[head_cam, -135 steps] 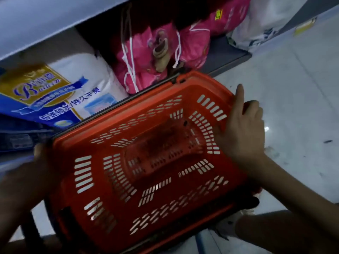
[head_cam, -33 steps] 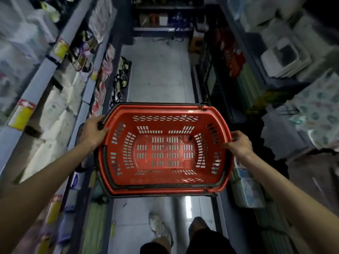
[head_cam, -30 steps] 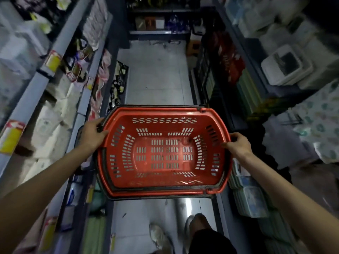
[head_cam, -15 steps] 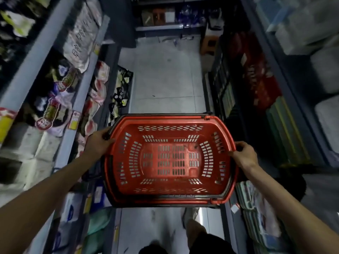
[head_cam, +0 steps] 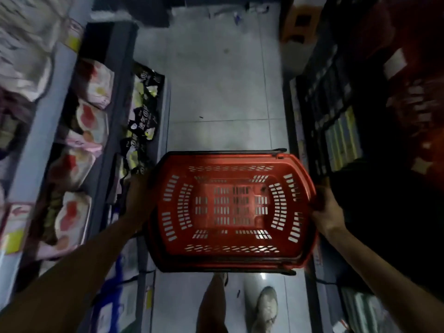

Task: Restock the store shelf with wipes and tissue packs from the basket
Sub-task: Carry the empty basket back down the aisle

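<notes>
Shelving has slid past since half a second ago (the person is walking down the aisle). The pink-and-white soft packs (head_cam: 72, 212) on the grey metal shelf (head_cam: 48, 131) to the left now lie closer alongside, and the orange stool (head_cam: 300, 22) ahead has come nearer. The red perforated plastic basket (head_cam: 240, 162) has kept its level place out in front.

It hangs in the air above the pale tiled floor (head_cam: 216, 92), between the two shelf runs, with a grey shoe (head_cam: 266, 306) showing below its near edge. The left hand (head_cam: 140, 200) grips the left short end at the rim and the right hand (head_cam: 324, 210) grips the right short end, thumb up along the side. The left one is dim and blurred, so the lie of its fingers is hard to read. No wipes or tissue packs show through the slotted bottom, so the restocking looks either finished or due for a refill.

Empty like this, the basket should be light and stiff. It is moulded plastic that will not sag, though its smooth walls could slip in a loose hold. The rolled rim at the short ends is the sure place to take it. The thin black handle (head_cam: 228, 152) folded along the far edge would let one hand carry it.
</notes>
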`<state>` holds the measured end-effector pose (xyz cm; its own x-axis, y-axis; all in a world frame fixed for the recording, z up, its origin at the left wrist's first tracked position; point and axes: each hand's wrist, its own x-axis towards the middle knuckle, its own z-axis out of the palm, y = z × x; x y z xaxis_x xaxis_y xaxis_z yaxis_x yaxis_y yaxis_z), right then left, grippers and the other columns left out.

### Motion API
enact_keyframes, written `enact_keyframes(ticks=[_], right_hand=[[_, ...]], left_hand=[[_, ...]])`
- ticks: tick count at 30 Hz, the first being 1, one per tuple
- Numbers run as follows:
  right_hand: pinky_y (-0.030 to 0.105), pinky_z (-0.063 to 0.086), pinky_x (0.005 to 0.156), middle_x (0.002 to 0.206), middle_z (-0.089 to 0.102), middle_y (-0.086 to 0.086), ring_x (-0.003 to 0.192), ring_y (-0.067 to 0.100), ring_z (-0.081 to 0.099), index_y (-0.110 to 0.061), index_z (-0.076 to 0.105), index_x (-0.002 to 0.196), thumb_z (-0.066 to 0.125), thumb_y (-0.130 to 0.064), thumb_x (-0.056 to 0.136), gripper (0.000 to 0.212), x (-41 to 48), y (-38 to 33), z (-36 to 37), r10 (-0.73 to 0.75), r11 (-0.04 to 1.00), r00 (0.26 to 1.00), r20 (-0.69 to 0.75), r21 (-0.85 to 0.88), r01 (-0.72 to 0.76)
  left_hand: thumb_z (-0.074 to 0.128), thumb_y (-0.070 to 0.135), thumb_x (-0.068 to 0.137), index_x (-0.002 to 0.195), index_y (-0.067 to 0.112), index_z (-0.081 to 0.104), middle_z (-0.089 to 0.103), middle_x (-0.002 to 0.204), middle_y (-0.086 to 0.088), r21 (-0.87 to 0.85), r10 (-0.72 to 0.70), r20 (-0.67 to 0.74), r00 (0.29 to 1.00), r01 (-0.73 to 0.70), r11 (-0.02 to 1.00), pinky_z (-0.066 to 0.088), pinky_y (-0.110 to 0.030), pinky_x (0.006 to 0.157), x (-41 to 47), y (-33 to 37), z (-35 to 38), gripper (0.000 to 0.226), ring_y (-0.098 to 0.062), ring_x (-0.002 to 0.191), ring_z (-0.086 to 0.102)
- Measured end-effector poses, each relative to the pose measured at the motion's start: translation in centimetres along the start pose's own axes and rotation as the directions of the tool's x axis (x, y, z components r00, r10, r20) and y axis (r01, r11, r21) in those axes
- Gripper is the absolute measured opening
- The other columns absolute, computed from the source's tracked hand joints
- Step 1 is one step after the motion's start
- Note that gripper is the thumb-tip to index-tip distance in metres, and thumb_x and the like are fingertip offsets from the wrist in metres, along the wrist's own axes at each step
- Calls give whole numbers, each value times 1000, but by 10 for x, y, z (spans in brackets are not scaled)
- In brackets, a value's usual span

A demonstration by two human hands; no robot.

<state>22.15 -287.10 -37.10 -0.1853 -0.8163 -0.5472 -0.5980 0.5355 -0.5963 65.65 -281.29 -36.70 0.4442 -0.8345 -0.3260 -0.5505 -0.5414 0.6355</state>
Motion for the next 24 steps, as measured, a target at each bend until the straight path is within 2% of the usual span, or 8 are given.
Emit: enact_keyframes(ticks=[3,5,7,12,15,19,21,24], right_hand=[[45,47,98,130,65,20,117,41,63,-14,48,145,75,-35,76,77,60,9,54,48,999,999,-12,-9,-49],[45,48,98,130,65,19,120,40,62,-15,48,144,75,-37,75,77,96,16,86,78,997,997,-13,10,-78],[39,46,95,127,64,15,120,34,61,-14,48,145,76,-28,85,68,130,28,114,89,996,996,-8,29,-88],[47,48,101,140,59,16,128,38,57,-13,46,149,64,-13,97,55,202,62,167,123,991,992,-15,-52,-123],[52,54,98,133,64,13,121,36,63,-18,47,148,64,-22,97,53,222,76,186,103,990,994,-28,-93,-105],[40,54,88,126,67,7,105,22,64,-20,47,147,71,-25,95,58,237,86,202,96,990,992,-79,-94,-104],[34,49,83,126,67,10,106,26,65,-16,46,147,69,-24,97,56,242,89,205,73,989,993,-96,-122,-84],[36,50,81,123,67,13,107,34,67,-15,45,147,65,-27,99,54,243,82,204,75,979,995,-63,-183,-85]], left_hand=[[63,0,98,69,-6,56,45,54,-2,22,-14,26,1000,14,1000,37,-11,46,72,-39,48,30,-3,46,51],[66,29,100,92,-13,61,55,67,-16,3,-46,72,996,46,999,53,-33,57,117,-69,81,43,-18,59,61],[59,52,94,104,-6,65,66,86,-23,47,-42,125,991,36,998,54,-46,68,154,-103,109,59,-39,77,66],[64,15,102,122,-7,64,68,116,-21,71,-72,180,981,60,996,50,-39,86,208,-135,154,29,-37,100,66],[71,25,99,113,3,66,71,102,-14,95,-69,197,978,50,994,60,-48,81,223,-162,167,26,-34,91,70],[72,27,97,83,9,59,61,74,-2,75,-125,193,973,112,991,49,-35,68,230,-178,179,26,-23,70,58],[69,42,91,87,7,60,63,75,-7,72,-117,188,975,105,992,50,-35,66,231,-176,179,36,-19,66,55],[65,49,89,101,-4,63,68,92,-22,141,-157,243,957,125,982,50,-34,66,235,-174,177,55,-31,77,64]])
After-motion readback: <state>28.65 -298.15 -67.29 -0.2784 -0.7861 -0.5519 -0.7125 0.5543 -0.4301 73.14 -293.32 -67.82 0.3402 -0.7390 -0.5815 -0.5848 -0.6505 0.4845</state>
